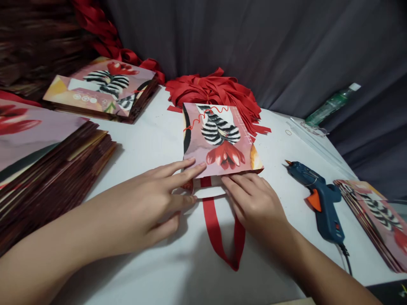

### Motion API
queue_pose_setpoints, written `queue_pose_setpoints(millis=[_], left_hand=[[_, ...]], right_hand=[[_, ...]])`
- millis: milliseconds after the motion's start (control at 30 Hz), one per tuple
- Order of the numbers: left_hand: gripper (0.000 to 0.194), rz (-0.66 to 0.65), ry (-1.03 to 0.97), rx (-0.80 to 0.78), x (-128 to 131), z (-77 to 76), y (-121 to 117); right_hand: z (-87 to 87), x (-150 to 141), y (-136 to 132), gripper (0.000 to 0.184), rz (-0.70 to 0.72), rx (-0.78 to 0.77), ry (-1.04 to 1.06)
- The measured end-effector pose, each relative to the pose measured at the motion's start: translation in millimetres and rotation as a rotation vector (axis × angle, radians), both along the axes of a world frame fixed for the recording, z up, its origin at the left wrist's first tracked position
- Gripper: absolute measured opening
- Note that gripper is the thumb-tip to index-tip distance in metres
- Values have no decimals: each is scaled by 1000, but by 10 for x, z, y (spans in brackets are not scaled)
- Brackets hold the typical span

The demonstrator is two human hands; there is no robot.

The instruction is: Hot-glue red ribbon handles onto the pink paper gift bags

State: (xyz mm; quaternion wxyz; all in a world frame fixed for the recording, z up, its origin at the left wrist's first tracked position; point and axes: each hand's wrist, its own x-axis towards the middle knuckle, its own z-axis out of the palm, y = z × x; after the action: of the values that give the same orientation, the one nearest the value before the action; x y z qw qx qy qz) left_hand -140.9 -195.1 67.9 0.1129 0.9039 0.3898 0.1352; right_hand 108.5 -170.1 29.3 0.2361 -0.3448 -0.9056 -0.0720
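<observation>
A paper gift bag (219,137) printed with zebra stripes and a red tulip lies flat in front of me, its mouth toward me. A white flap (210,192) shows at the mouth. From there a red ribbon handle (213,222) loops out over the table. My left hand (155,197) has its fingers stretched and spread, two resting on the bag's lower left corner and one touching the white flap. My right hand (254,195) is at the right side of the mouth with bent fingers gripping the edge; some fingertips are hidden there.
A blue glue gun (321,199) with an orange trigger lies on the white table (152,140) at right. Beyond the bag is a heap of red ribbons (216,89). Stacked bags (104,87) stand at left, more bags (378,212) at far right. A green bottle (332,105) lies behind.
</observation>
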Motion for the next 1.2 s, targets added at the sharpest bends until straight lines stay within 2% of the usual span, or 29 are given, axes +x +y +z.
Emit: queue_pose_setpoints(millis=[100,167,233,333,433,567,633,800,900,1000,1067,1200], left_hand=[[27,-19,1,12,-15,-19,16],[29,-11,1,15,-27,-35,20],[29,-5,3,13,-38,-46,18],[30,3,7,6,-52,-50,11],[29,19,-4,-4,-55,-53,-1],[26,50,-47,-22,-35,-61,-19],[25,51,-50,-28,-23,-55,-20],[25,7,-26,-24,-8,1,21],[28,-52,19,-21,-4,27,33],[28,-14,2,-13,4,31,19],[26,-1,-3,-6,10,33,14],[26,-76,38,7,16,48,27]], right_hand=[[92,77,-101,19,121,-143,6],[129,111,-155,23,183,-260,-39],[140,132,-172,29,184,-302,-95],[142,171,-129,40,159,-245,-111],[167,265,-44,50,58,-191,-86],[203,464,64,46,-118,-256,-131],[202,535,98,42,-162,-318,-147],[93,463,102,31,-77,-302,-2],[-54,309,75,36,13,-221,48],[-172,187,58,26,44,-114,16],[-188,151,50,21,55,-105,13],[-118,166,50,24,43,-176,130]])
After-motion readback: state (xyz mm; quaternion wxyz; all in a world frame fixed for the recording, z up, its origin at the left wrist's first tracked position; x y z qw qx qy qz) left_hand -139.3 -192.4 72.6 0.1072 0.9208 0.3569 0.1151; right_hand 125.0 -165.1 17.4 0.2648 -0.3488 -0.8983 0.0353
